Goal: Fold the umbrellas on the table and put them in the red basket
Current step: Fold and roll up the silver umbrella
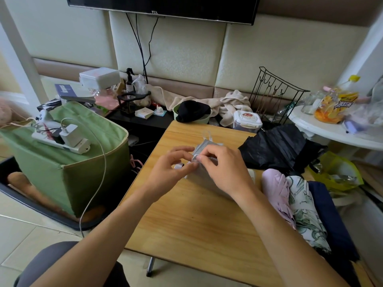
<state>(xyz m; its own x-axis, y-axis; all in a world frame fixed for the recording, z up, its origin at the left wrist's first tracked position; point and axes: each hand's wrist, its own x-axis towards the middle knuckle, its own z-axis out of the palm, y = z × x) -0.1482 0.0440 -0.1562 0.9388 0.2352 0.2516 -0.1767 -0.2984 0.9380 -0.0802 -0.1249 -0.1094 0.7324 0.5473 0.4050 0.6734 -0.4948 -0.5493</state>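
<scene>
Mid-table (192, 214), both hands work on one grey umbrella (204, 172) lying flat on the wood, far end pointing to about 12 o'clock, wrist loop (207, 134) sticking out past it.

Right hand (222, 168) sits on top of the bundle, fingers curled, thumb and forefinger pinching the fabric edge near the middle. My read: it pins the folds so they don't spring open.

Left hand (172, 172) at 9 o'clock of the bundle, fingers bent, pinching what looks like the closing strap (179, 166). Tab end is small and partly hidden, so can't confirm if it's a snap or velcro. Likely step: wrap the strap round and fasten.

Lying flat makes sense, as the table takes the weight and both hands are free for the strap.

Other umbrellas, still loose:
- black umbrella (277, 148) at 2 o'clock, half off the table edge, canopy slack
- lilac umbrella (275, 193), leaf-print umbrella (306, 212), navy umbrella (333, 220) side by side at 4 o'clock, touching one another, parked clear of the work zone

No red basket in view. Green box (68, 162) at 9 o'clock, off the table, carries a power strip (62, 141) with chargers on its lid; not the target.

Progress guess: early, one being strapped, four to go, none stowed as far as I can see.
</scene>
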